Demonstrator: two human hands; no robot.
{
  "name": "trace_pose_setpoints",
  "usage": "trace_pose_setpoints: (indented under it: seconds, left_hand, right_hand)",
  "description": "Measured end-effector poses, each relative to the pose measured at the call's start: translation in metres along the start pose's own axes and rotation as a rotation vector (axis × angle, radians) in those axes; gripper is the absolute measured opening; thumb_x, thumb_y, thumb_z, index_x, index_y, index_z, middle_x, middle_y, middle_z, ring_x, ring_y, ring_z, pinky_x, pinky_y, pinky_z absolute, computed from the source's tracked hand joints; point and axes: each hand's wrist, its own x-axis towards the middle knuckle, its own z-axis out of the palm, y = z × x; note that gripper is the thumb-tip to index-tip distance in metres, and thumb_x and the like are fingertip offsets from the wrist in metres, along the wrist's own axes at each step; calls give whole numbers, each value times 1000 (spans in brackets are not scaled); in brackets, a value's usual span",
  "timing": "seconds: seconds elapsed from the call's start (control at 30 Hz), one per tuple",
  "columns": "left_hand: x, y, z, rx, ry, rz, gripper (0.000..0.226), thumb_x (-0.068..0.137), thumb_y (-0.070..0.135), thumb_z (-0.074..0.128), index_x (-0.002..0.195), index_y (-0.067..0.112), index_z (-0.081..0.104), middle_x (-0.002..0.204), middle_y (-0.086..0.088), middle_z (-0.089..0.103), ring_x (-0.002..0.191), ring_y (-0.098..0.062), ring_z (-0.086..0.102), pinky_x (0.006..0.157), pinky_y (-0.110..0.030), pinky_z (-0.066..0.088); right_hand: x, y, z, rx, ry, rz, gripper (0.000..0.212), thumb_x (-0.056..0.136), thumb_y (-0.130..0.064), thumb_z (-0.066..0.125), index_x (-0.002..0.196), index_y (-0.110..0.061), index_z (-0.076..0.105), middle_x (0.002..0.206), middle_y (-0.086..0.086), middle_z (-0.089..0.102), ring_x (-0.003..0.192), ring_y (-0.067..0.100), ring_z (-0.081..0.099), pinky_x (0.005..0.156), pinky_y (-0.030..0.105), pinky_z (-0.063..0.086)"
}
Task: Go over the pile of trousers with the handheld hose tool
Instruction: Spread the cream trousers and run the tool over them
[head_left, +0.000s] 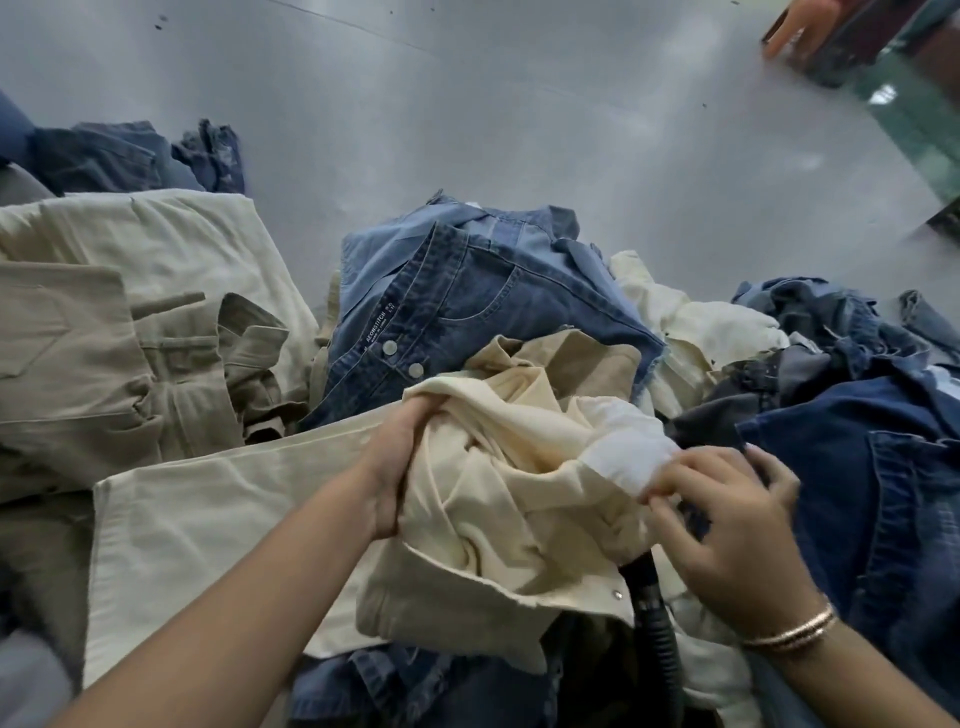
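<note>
A heap of trousers covers the near half of the grey table (467, 104). On top lies a bunched cream pair (498, 467) with a white pocket lining (623, 452) turned out. My left hand (400, 467) is closed on a fold of the cream cloth at its left side. My right hand (727, 525) pinches the edge of the white lining with its fingertips, the other fingers spread. The black ribbed hose (657, 629) of the handheld tool runs under the cream pair, between my forearms; its head is hidden by the cloth.
Blue jeans (457, 301) lie just behind the cream pair, khaki trousers (104, 353) at the left, dark denim (857, 441) at the right. Another person's hand (789, 26) rests at the table's far right corner beside dark objects.
</note>
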Motion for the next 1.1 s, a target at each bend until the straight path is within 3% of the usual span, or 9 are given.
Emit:
trace_pose_setpoints:
  seconds: [0.13, 0.27, 0.47, 0.57, 0.63, 0.73, 0.83, 1.0, 1.1]
  left_hand:
    - [1, -5, -5, 10, -57, -36, 59, 74, 60, 61, 108, 15, 74, 114, -18, 68, 103, -34, 66, 89, -46, 54]
    - [-9, 19, -25, 76, -109, -23, 52, 61, 44, 74, 100, 10, 76, 108, -17, 71, 96, -31, 70, 76, -41, 58]
    - [-25, 43, -53, 401, 265, 64, 45, 79, 27, 69, 119, 9, 64, 106, -8, 69, 97, -24, 63, 82, -37, 50]
    - [-43, 24, -23, 862, 546, 476, 44, 83, 34, 70, 120, 17, 55, 114, 0, 56, 105, -17, 53, 90, -36, 46]
    - [-78, 11, 1, 965, 384, 777, 46, 75, 52, 68, 112, 27, 56, 114, 7, 56, 103, -7, 54, 90, -26, 48]
    - [-120, -2, 36, 1131, 72, 806, 57, 64, 72, 64, 110, 40, 49, 110, 23, 52, 99, 7, 51, 80, -7, 41]
    - [-139, 18, 54, 1259, 141, 918, 23, 81, 43, 70, 95, 35, 54, 90, 16, 56, 79, 1, 51, 69, -13, 38]
    - [-194, 79, 73, 585, -205, 567, 23, 81, 36, 67, 79, 15, 75, 62, 3, 65, 49, -7, 59, 43, -15, 45]
    - [-210, 89, 83, 391, -310, 479, 20, 71, 33, 63, 71, 20, 78, 63, 1, 70, 53, -10, 66, 47, -18, 51]
  right_hand:
    - [26, -46, 26, 164, -225, -146, 23, 85, -35, 60, 95, -16, 69, 95, -2, 67, 92, 18, 61, 81, 37, 49]
    - [28, -31, 22, 222, -107, -99, 17, 81, -22, 70, 69, -12, 73, 71, 1, 66, 75, 27, 64, 72, 46, 51]
    - [-6, -13, -40, 1286, -60, 236, 23, 84, -29, 57, 91, -28, 78, 80, -3, 74, 73, 4, 69, 62, 14, 53]
    - [-1, -31, -48, 1434, -50, 391, 28, 83, -28, 51, 85, -22, 79, 87, 3, 75, 81, 11, 70, 68, 20, 56]
    - [9, -48, -61, 1447, -51, 424, 30, 81, -29, 50, 89, -21, 78, 94, 5, 75, 87, 14, 70, 73, 23, 56]
    - [13, -66, -81, 1449, -55, 456, 34, 80, -34, 55, 97, -12, 74, 107, 16, 71, 99, 23, 67, 87, 33, 56]
    - [17, -76, -114, 1474, -44, 492, 42, 80, -38, 59, 104, -6, 71, 109, 20, 69, 100, 27, 67, 87, 38, 55]
    - [27, -69, -167, 1002, 191, 463, 41, 86, -40, 66, 55, -12, 68, 50, -10, 61, 46, 4, 56, 45, 18, 48]
    - [33, -67, -188, 557, 221, 174, 43, 83, -55, 62, 63, -18, 57, 52, -14, 54, 47, 1, 47, 47, 14, 37]
